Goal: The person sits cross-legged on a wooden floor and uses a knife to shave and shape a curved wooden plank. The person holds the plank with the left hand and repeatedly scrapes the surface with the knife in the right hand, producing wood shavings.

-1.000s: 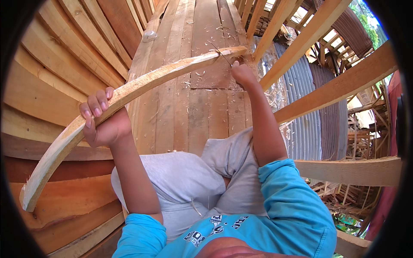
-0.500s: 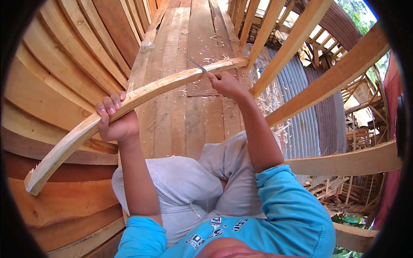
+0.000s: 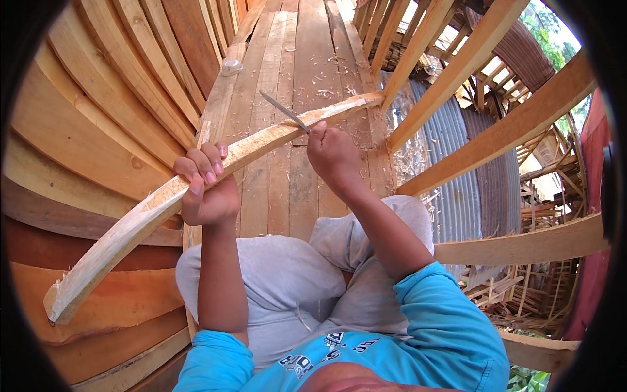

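A long piece of wood (image 3: pixel 261 145), pale where it is shaved, slants from the lower left up to the right above my lap. My left hand (image 3: pixel 210 186) is closed around it near its middle, fingers curled over the top face. In my right hand (image 3: pixel 333 155) a knife (image 3: pixel 285 112) is gripped, its handle hidden by my fingers. The thin grey blade lies across the wood and points up and to the left. The far right end of the wood reaches the upright posts at the right side.
Wood shavings (image 3: pixel 320 78) lie scattered over the plank floor (image 3: pixel 274 196). Wide curved boards (image 3: pixel 78 144) line the left side. Wooden posts (image 3: pixel 457 85) stand at the right, with corrugated metal sheets (image 3: pixel 450 176) beyond them. A small clear object (image 3: pixel 231 66) rests on the floor at the left.
The knife has been drawn nearer to me and more of its blade shows. The wood's left end has dropped lower, and my left hand has shifted right and down with it.
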A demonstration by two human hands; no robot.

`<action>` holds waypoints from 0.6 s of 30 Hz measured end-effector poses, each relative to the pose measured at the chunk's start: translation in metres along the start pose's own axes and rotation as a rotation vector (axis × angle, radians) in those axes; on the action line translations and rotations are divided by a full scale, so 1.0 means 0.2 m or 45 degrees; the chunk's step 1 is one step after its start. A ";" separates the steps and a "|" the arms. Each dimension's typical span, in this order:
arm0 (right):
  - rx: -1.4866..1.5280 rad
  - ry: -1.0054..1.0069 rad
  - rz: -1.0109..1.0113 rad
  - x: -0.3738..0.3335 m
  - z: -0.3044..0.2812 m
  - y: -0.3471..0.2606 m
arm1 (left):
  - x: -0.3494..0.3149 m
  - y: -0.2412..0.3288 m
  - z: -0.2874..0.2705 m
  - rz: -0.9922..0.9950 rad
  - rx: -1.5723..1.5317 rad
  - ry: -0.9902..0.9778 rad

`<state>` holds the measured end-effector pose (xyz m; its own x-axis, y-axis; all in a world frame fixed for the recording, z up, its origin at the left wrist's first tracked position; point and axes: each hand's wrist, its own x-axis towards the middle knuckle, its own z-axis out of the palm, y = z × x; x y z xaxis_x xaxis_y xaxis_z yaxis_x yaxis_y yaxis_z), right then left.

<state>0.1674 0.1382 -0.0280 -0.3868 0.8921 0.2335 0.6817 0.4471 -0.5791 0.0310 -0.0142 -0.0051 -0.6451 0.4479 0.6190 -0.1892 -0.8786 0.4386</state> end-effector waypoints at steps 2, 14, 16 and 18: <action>0.001 0.054 -0.025 0.08 0.04 0.13 | -0.01 -0.02 0.02 -0.013 0.012 0.109; 0.088 0.055 0.237 0.31 0.09 0.53 | 0.01 -0.10 0.06 0.015 -0.029 0.046; 0.133 -0.101 0.110 0.16 0.09 0.22 | 0.05 -0.09 0.01 0.008 -0.057 0.194; 0.123 -0.174 0.024 0.10 0.02 0.05 | 0.06 -0.05 -0.02 -0.005 -0.113 0.248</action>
<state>0.1643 0.1595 -0.0318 -0.4600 0.8802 0.1171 0.6293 0.4162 -0.6563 0.0219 -0.0007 -0.0034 -0.7734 0.4183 0.4764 -0.2507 -0.8920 0.3762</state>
